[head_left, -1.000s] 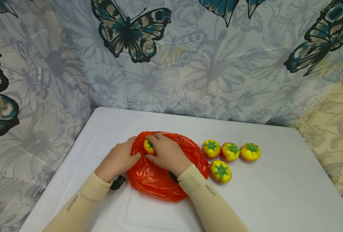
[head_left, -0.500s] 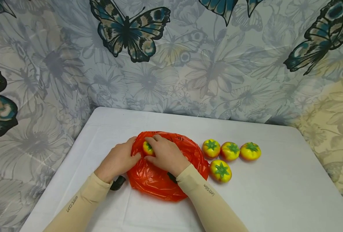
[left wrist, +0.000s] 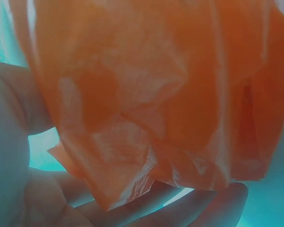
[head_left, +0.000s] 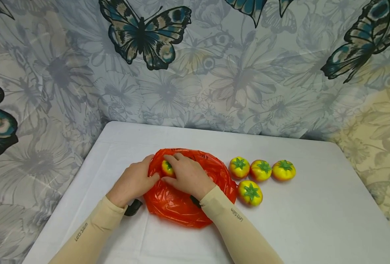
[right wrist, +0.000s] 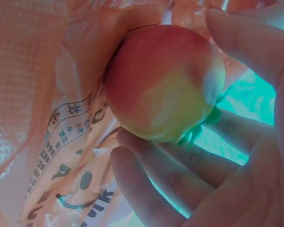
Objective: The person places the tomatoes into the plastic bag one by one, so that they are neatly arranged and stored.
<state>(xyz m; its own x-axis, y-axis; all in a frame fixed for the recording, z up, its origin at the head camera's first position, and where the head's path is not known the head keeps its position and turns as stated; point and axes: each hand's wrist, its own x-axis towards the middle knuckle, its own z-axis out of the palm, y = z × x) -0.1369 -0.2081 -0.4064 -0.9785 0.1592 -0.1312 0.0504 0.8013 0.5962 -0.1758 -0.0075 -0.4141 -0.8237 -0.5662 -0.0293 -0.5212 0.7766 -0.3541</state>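
A red plastic bag [head_left: 181, 211] lies in the middle of the table, bulging, with dark print on its side in the right wrist view. My left hand [head_left: 133, 182] holds its left edge; in the left wrist view the thumb and the fingers [left wrist: 217, 203] lie around the thin plastic. Over the bag, my right hand [head_left: 189, 176] grips a yellow-and-red tomato [right wrist: 165, 85] with a green leafy top. That tomato touches the bag, thumb on one side and fingers on the other. The bag's inside is mostly hidden.
Right of the bag stand more tomatoes: three in a back row, the left one [head_left: 239, 168], the middle one [head_left: 261, 171] and the right one [head_left: 283, 171], plus one in front [head_left: 250, 193]. A white cloth covers the table [head_left: 313, 212]; a butterfly-patterned backdrop [head_left: 168, 91] rises behind it.
My right hand and its tomato have shifted slightly left over the bag. My left hand keeps its hold on the bag's edge, and the loose tomatoes stay put.
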